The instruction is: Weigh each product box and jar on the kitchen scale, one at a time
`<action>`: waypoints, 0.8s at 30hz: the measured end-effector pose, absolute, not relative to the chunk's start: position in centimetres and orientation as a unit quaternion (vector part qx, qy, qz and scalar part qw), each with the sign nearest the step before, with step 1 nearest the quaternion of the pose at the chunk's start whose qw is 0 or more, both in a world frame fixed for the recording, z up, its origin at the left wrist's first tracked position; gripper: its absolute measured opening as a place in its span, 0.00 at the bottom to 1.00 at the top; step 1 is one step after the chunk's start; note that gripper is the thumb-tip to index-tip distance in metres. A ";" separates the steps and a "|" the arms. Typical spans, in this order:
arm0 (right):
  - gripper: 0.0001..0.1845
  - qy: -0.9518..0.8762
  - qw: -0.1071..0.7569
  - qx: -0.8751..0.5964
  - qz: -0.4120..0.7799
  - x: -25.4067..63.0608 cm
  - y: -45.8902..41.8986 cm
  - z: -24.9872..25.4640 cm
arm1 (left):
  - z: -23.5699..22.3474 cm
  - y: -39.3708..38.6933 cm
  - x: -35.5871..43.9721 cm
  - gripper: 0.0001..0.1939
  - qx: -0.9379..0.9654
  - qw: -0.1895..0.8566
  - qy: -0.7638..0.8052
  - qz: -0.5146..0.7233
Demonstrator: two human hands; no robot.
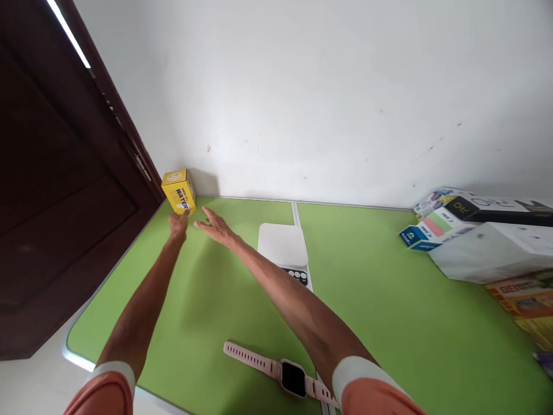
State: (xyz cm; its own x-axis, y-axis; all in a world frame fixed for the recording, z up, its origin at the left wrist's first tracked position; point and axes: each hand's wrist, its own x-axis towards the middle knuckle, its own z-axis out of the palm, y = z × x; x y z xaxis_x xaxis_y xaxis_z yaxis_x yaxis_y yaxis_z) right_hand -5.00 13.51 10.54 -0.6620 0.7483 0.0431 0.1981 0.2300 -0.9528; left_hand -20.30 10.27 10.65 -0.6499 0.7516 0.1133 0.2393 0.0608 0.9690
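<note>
A yellow box printed with the word WATER stands at the table's far left corner, close to the wall. My left hand is right at the box's lower front edge, fingers curled in; whether it touches the box, or what it may hold, is hidden. My right hand hovers a little to the right of the box with nothing in it, thumb and fingers apart. Beneath my right forearm lies a white digital scale, its button panel partly covered. Nearer to me, a pink-strapped smartwatch rests face up.
The green table meets a white wall at the back. On the right stand a blue-and-white carton, a white box and an orange package. A dark wooden door borders the left side.
</note>
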 end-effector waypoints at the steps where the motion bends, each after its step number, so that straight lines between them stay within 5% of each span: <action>1: 0.49 -0.733 0.268 -0.323 0.535 -4.0 13.0 10.4 | 10.1 9.4 -18.6 0.26 0.348 0.226 0.692 0.590; 7: 0.38 -0.718 0.344 -0.297 0.527 5.4 8.1 10.0 | 7.7 3.3 -8.8 0.23 0.405 0.347 0.567 0.628; 14: 0.34 -0.679 0.401 -0.374 0.488 19.1 0.3 8.6 | 8.1 -1.5 1.2 0.23 0.537 0.446 0.491 0.521; 24: 0.24 -0.594 0.487 -0.554 0.321 30.0 -4.1 4.1 | 6.2 -2.4 4.0 0.22 0.647 0.454 0.462 0.403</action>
State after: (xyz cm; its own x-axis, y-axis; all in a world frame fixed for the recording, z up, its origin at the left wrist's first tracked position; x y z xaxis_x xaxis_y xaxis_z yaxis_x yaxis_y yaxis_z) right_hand 30.04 -4.07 4.07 0.0887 0.9709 0.2223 0.3448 0.1795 -0.9213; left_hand 3.96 -2.40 6.21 0.2484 0.9633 0.1022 0.2320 -0.1616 0.9592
